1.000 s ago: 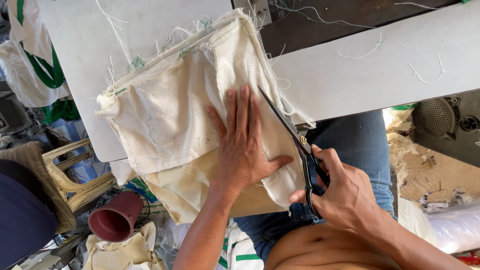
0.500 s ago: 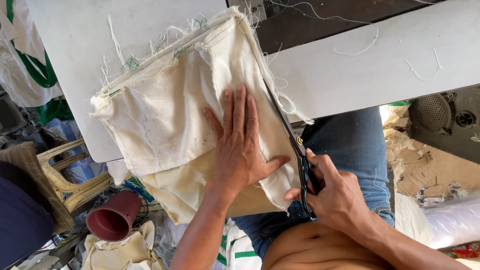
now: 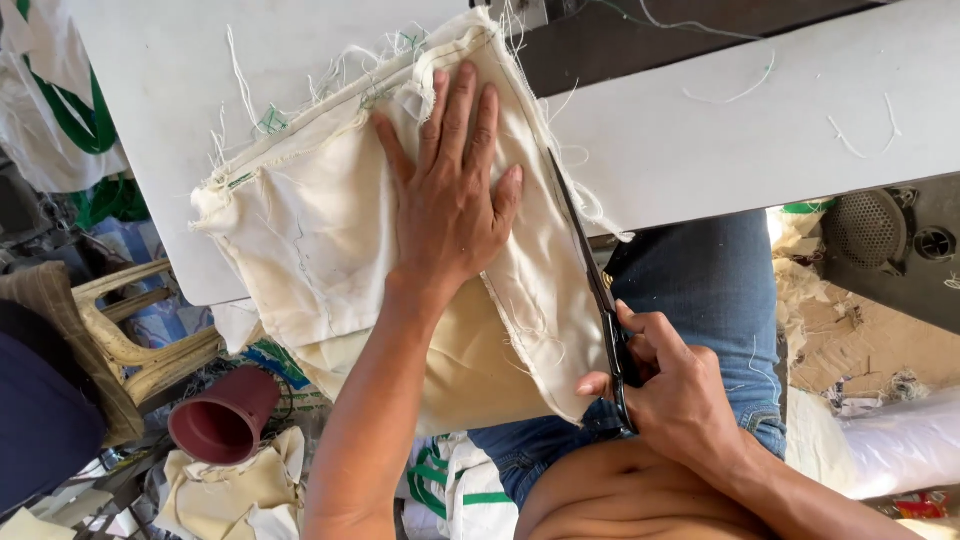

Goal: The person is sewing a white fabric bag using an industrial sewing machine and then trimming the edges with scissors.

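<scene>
The left hand (image 3: pixel 450 205) lies flat and open, fingers spread, pressing on a stack of cream cloth pieces (image 3: pixel 320 230) that hangs over the near edge of the white bench (image 3: pixel 720 130). How many layers are in the stack I cannot count; the frayed edges blur together. The right hand (image 3: pixel 670 385) is closed around the handles of one pair of dark scissors (image 3: pixel 590 270), whose blades run along the cloth's right edge; the handles are mostly hidden inside the fingers. Loose threads lie scattered on the bench. Below, on the floor, sit one maroon cup (image 3: pixel 222 418), a tan plastic chair (image 3: pixel 130 340) cut off at the left, and white cloth with green stripes (image 3: pixel 465 490).
</scene>
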